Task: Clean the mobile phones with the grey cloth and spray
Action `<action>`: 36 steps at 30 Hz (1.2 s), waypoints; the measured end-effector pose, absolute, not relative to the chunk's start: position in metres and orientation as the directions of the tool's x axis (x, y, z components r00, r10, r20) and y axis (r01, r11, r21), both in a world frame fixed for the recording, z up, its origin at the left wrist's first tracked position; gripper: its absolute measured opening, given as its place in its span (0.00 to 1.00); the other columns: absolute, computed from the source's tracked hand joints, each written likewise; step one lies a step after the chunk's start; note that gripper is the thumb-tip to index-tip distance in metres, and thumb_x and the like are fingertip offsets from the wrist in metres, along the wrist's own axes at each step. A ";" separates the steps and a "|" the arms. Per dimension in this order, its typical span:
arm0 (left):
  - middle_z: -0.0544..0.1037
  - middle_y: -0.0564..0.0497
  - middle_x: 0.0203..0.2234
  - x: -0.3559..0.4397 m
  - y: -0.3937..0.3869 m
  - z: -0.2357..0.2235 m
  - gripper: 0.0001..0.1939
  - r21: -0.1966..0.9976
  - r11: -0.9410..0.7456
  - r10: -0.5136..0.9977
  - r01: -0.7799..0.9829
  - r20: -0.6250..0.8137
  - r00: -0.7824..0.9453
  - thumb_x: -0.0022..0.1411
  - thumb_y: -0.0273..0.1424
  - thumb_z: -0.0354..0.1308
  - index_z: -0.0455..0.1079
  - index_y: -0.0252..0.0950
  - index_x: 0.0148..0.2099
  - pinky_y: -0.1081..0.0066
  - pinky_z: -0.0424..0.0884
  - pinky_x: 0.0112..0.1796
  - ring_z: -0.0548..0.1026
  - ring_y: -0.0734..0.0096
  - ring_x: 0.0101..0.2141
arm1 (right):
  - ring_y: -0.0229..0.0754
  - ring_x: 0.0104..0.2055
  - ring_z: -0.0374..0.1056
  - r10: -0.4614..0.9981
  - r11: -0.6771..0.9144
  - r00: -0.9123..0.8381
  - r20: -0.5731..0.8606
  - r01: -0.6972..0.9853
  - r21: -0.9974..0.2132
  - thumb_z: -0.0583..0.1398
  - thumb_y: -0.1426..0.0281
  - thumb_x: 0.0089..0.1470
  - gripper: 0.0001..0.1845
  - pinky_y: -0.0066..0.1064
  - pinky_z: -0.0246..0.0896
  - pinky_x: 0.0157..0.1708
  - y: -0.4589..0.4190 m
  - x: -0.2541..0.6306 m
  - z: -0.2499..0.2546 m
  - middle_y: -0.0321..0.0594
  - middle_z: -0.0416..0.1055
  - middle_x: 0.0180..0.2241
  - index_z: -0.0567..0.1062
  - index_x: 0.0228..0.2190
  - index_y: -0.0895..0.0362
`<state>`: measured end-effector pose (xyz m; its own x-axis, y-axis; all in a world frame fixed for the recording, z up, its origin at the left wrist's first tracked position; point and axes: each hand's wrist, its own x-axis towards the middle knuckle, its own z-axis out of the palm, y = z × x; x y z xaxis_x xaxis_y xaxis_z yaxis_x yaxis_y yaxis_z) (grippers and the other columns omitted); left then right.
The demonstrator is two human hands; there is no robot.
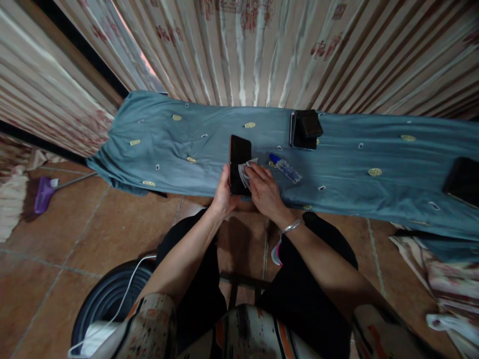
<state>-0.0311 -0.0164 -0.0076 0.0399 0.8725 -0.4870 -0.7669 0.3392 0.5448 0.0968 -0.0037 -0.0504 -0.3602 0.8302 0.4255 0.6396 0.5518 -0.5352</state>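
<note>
A black smartphone (240,148) is held by its lower part in my left hand (224,195), with the thumb along its left edge. My right hand (264,189) pinches a pale, thin wipe (245,174) and presses it against the phone's dark screen. Just right of that hand, a clear spray bottle with a blue top (287,169) lies on its side on the blue-green cloth (209,172). Farther back sits a small stack of dark phones (298,134) with a black square object (312,124) on top.
Pleated curtains (239,60) hang behind the cloth-covered surface. At its far right lies a black flat object (464,182). On the tiled floor are a purple broom (44,194) to the left and a round black base (108,294) with a white cable.
</note>
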 end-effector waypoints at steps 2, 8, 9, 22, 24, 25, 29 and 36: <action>0.84 0.41 0.46 -0.028 -0.019 -0.006 0.29 0.561 0.346 0.880 -0.752 -0.473 0.051 0.75 0.46 0.42 0.79 0.32 0.50 0.62 0.71 0.59 0.78 0.57 0.56 | 0.54 0.62 0.66 0.827 0.555 -0.353 0.437 0.637 -0.535 0.48 0.76 0.66 0.25 0.51 0.62 0.65 -0.004 0.096 -0.049 0.55 0.71 0.61 0.75 0.58 0.63; 0.83 0.46 0.50 -0.022 -0.023 -0.007 0.25 0.591 0.352 0.884 -0.726 -0.465 0.050 0.76 0.41 0.42 0.78 0.37 0.52 0.64 0.72 0.59 0.76 0.61 0.59 | 0.52 0.59 0.68 0.808 0.583 -0.349 0.475 0.591 -0.558 0.49 0.72 0.68 0.23 0.52 0.63 0.64 -0.004 0.092 -0.043 0.51 0.73 0.58 0.76 0.56 0.57; 0.83 0.47 0.49 -0.021 -0.023 -0.008 0.24 0.596 0.350 0.884 -0.723 -0.466 0.043 0.77 0.41 0.41 0.78 0.38 0.52 0.65 0.72 0.59 0.76 0.61 0.59 | 0.52 0.60 0.68 0.805 0.588 -0.354 0.476 0.585 -0.559 0.49 0.72 0.68 0.23 0.51 0.63 0.64 -0.004 0.091 -0.042 0.50 0.73 0.58 0.76 0.56 0.56; 0.85 0.45 0.44 -0.026 -0.021 -0.010 0.28 0.632 0.336 0.902 -0.699 -0.429 0.046 0.77 0.43 0.41 0.77 0.32 0.54 0.61 0.66 0.63 0.77 0.60 0.57 | 0.52 0.58 0.70 0.833 0.547 -0.326 0.448 0.608 -0.575 0.48 0.73 0.68 0.22 0.50 0.64 0.63 -0.001 0.108 -0.046 0.51 0.75 0.55 0.78 0.52 0.58; 0.85 0.44 0.42 -0.027 -0.020 -0.011 0.28 0.635 0.336 0.901 -0.696 -0.431 0.043 0.76 0.45 0.43 0.78 0.32 0.51 0.61 0.67 0.62 0.78 0.59 0.57 | 0.52 0.57 0.71 0.833 0.544 -0.319 0.452 0.619 -0.566 0.48 0.74 0.68 0.22 0.50 0.65 0.63 -0.001 0.111 -0.047 0.53 0.76 0.55 0.78 0.51 0.61; 0.85 0.44 0.43 -0.028 -0.020 -0.012 0.28 0.636 0.336 0.902 -0.695 -0.430 0.041 0.75 0.47 0.44 0.79 0.32 0.50 0.61 0.68 0.61 0.78 0.58 0.56 | 0.53 0.56 0.71 0.834 0.542 -0.317 0.452 0.623 -0.564 0.48 0.74 0.68 0.22 0.51 0.65 0.63 -0.001 0.111 -0.047 0.54 0.76 0.55 0.79 0.51 0.62; 0.85 0.43 0.46 -0.027 -0.020 -0.010 0.28 0.627 0.342 0.897 -0.699 -0.440 0.044 0.74 0.48 0.45 0.79 0.32 0.52 0.61 0.71 0.59 0.78 0.56 0.56 | 0.53 0.60 0.69 0.828 0.553 -0.336 0.448 0.621 -0.556 0.49 0.75 0.67 0.22 0.52 0.64 0.64 -0.005 0.109 -0.047 0.52 0.74 0.57 0.78 0.54 0.60; 0.82 0.44 0.54 -0.020 -0.023 -0.012 0.25 0.620 0.343 0.893 -0.706 -0.449 0.040 0.75 0.44 0.45 0.75 0.38 0.61 0.63 0.71 0.60 0.76 0.59 0.60 | 0.53 0.67 0.62 0.802 0.597 -0.417 0.428 0.600 -0.532 0.48 0.75 0.67 0.27 0.55 0.58 0.69 -0.011 0.098 -0.044 0.52 0.68 0.65 0.71 0.63 0.58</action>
<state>-0.0204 -0.0228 -0.0119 0.0396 0.8925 -0.4492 -0.7059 0.3432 0.6196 0.0978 -0.0111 -0.0443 -0.4171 0.8017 0.4281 0.6004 0.5967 -0.5324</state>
